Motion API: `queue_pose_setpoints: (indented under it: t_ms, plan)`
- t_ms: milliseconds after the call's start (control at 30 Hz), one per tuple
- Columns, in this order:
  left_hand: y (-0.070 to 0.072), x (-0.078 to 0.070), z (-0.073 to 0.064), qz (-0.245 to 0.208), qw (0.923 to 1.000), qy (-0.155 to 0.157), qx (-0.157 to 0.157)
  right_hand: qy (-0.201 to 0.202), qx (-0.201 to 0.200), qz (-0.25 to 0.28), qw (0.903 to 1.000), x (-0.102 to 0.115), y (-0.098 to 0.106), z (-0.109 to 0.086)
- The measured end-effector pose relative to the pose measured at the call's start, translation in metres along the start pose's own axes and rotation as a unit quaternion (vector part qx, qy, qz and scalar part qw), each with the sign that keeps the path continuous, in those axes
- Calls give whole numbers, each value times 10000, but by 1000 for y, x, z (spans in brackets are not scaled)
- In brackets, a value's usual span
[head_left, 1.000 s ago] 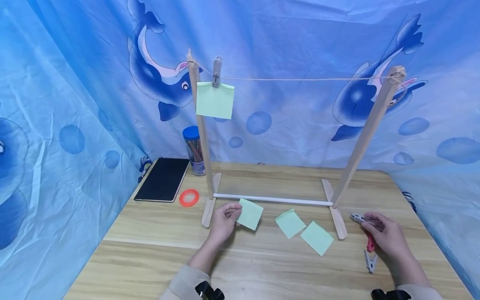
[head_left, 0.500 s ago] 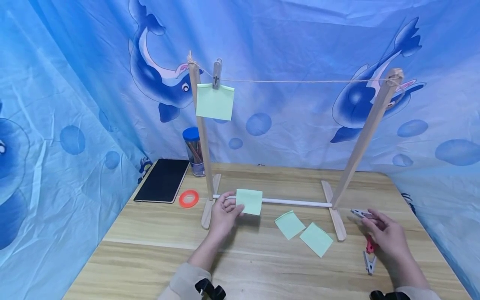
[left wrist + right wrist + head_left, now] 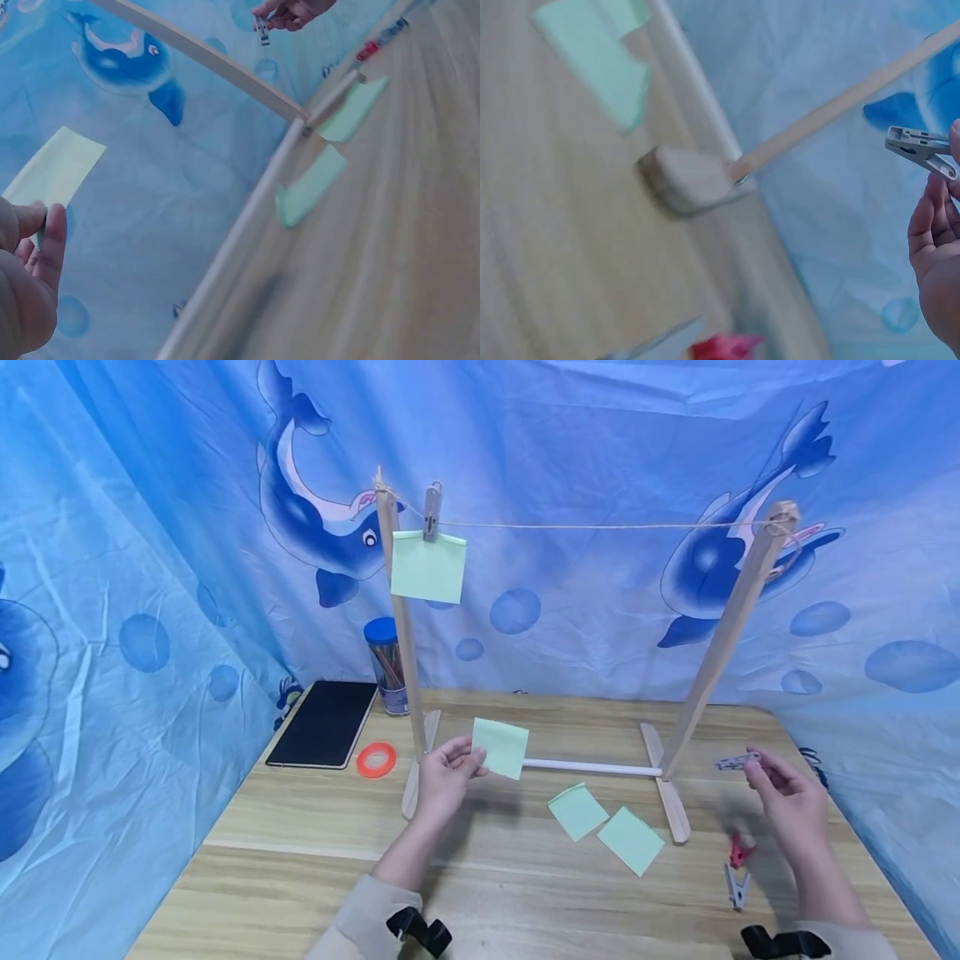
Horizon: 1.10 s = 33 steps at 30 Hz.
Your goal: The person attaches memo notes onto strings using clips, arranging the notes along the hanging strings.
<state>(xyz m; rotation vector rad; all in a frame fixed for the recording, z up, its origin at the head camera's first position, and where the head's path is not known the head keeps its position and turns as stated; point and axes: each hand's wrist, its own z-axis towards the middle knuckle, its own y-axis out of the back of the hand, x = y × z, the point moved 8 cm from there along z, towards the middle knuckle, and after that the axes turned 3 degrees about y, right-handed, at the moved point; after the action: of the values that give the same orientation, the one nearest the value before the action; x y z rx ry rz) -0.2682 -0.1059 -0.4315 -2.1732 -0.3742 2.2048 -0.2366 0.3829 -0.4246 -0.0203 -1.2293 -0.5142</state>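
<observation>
My left hand (image 3: 446,781) pinches a green sticky note (image 3: 501,747) by its left edge, raised in front of the rack's white crossbar (image 3: 592,767). Over at the right, my right hand (image 3: 791,797) holds a grey clothespin (image 3: 737,762) between thumb and fingers; in the right wrist view that clothespin (image 3: 922,146) points away from the fingertips. Another green note (image 3: 428,567) hangs from the string (image 3: 570,527) under a grey clothespin (image 3: 432,512). Two more green notes, one nearer the middle (image 3: 578,812) and one to its right (image 3: 632,841), lie on the table.
A red clothespin (image 3: 741,850) and a grey one (image 3: 737,887) lie below my right hand. Wooden posts (image 3: 723,643) carry the string. At the left are a black tablet (image 3: 324,724), an orange tape ring (image 3: 376,761) and a blue-lidded jar (image 3: 387,666).
The right hand has lifted a grey clothespin off the table, moving up and slightly right. My left hand has raised its sticky note a little from the table.
</observation>
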Motion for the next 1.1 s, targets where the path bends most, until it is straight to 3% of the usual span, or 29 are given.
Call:
queue_pose_setpoints:
  t_ms: [133,233,300,533,633,833,967,1100]
  plan:
    - [-3,-18,1,-288,9995,-125,-25,330,276,1214,9917,25,-8,5]
    - [-6,-36,1,-378,9989,-291,4,886,717,2265,9673,50,-17,8]
    - [-9,-49,2,-362,9984,-431,62,1216,979,2554,9542,66,-23,9]
    - [-19,-95,4,-399,9948,-930,100,1879,1310,2375,9440,116,-34,16]
    - [-23,-116,1,-322,9905,-1328,177,2120,1474,2391,9360,138,-39,18]
    - [-30,-162,-6,-272,9782,-2036,306,2983,1690,2501,9055,188,-49,21]
    - [-35,-183,1,-374,9759,-2131,272,3474,1747,2438,8885,224,-51,27]
    - [-38,-193,10,-609,9771,-2028,232,3744,1769,2405,8779,264,-56,32]
